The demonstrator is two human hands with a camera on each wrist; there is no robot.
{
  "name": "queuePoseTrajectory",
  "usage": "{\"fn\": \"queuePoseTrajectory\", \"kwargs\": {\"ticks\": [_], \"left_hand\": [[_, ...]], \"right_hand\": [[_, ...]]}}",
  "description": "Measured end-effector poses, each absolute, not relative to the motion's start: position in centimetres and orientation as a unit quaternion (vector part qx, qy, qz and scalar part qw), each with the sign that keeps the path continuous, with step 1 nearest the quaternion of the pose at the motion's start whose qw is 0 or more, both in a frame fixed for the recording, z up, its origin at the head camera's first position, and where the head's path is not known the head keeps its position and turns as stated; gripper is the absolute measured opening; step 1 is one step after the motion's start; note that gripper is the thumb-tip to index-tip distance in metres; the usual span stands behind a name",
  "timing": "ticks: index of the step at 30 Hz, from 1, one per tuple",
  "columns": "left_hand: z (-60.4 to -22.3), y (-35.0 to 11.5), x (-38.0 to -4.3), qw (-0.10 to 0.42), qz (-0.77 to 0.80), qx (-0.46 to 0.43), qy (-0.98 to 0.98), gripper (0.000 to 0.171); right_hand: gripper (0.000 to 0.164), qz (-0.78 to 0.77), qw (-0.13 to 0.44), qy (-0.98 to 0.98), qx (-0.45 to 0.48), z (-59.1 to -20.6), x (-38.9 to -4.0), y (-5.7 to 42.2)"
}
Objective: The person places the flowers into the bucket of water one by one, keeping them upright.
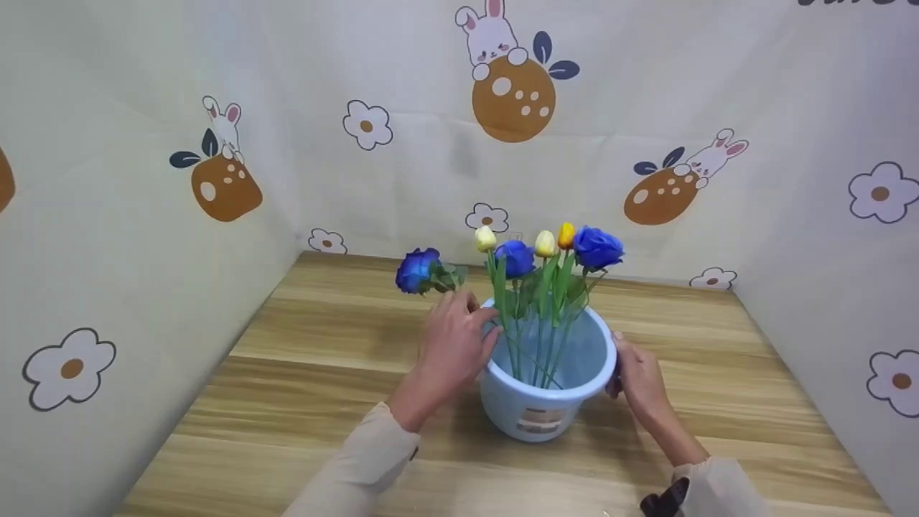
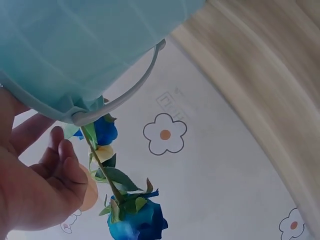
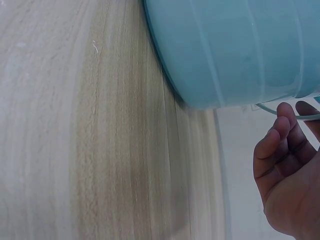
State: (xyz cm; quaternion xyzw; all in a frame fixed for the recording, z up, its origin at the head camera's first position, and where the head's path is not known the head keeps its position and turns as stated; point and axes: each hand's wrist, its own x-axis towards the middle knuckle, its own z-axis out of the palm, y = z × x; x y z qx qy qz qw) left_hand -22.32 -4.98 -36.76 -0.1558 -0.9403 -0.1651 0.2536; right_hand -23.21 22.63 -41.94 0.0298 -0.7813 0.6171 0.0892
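Observation:
A light blue bucket stands on the wooden table, several long-stemmed flowers upright in it. My left hand is at its left rim, thumb and index finger pinching the stem of a blue rose. That rose leans out over the rim, head to the left; the left wrist view shows its bloom beyond the loosely curled other fingers. My right hand holds the bucket's right side by the rim; in the right wrist view its fingers and thumb meet around the thin handle.
Inside the bucket are two blue roses, two pale yellow tulips and an orange tulip. Cloth walls with rabbit and flower prints enclose the wooden table at the back and sides.

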Motion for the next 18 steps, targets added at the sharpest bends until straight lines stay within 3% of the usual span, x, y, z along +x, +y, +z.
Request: {"fn": "queuePoseTrajectory", "kwargs": {"ticks": [7, 18], "left_hand": [[-36.1, -5.0, -22.5, 0.191, -0.128, -0.149, -0.962, 0.027], [-35.6, -5.1, -22.3, 0.159, -0.11, -0.161, -0.968, 0.029]], "right_hand": [[0.05, 0.623, 0.087, -0.777, 0.013, -43.5, -24.4, 23.4], [0.057, 0.611, 0.096, -0.785, 0.016, -44.4, -24.7, 23.6]]}}
